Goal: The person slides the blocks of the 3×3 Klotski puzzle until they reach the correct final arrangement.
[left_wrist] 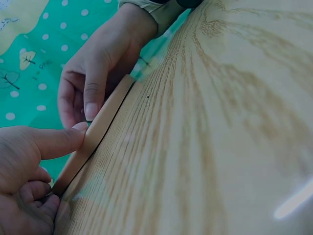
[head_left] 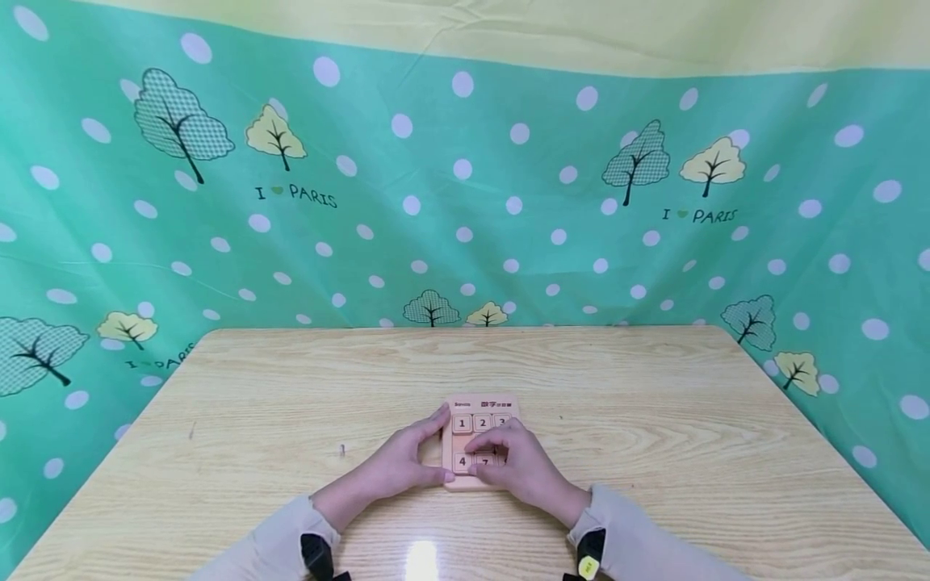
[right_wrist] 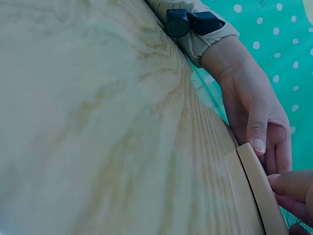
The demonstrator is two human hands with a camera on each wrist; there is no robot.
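A pale wooden number slide puzzle [head_left: 483,399] lies flat on the table, its tiles showing 1, 2, 3, 4 and 7. My left hand [head_left: 395,466] holds it along the left side, fingers at the upper edge and thumb at the lower-left corner. Over the lower rows is my right hand [head_left: 529,470], with bent index finger and thumb apart, touching near tiles 4 and 7. It covers the tiles at the right. Both wrist views show only the puzzle's near edge [left_wrist: 100,125], with the left thumb [right_wrist: 258,132] at one corner.
The puzzle rests on a light wood-grain table [head_left: 291,387]. A small dark mark [head_left: 342,449] shows left of the hands. Behind and beside the table hangs a green dotted cloth [head_left: 465,194] with printed trees. Light glares on the table's near part.
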